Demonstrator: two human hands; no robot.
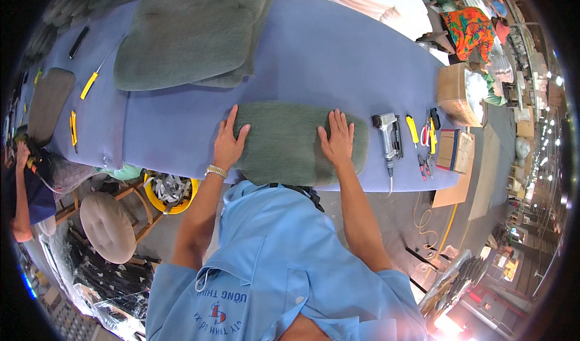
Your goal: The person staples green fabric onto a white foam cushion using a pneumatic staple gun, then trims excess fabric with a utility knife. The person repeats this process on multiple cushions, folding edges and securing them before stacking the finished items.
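Observation:
A dark green fabric-covered cushion panel (281, 141) lies flat at the near edge of the blue-covered table (344, 57). My left hand (229, 140) rests along its left edge, fingers stretched out and thumb on the fabric. On the right part of the panel my right hand (338, 138) lies flat with its fingers apart. Neither hand grips anything. Farther back and to the left is a stack of larger green upholstered panels (190, 30).
Right of the panel lie a staple gun (386, 138) with a hose, a yellow cutter (412, 129), scissors (425, 134) and pliers. A cardboard box (456, 93) stands at the right end. A yellow-handled screwdriver (90, 84) lies left. A yellow bucket (171, 193) and another person's arm (22, 190) are lower left.

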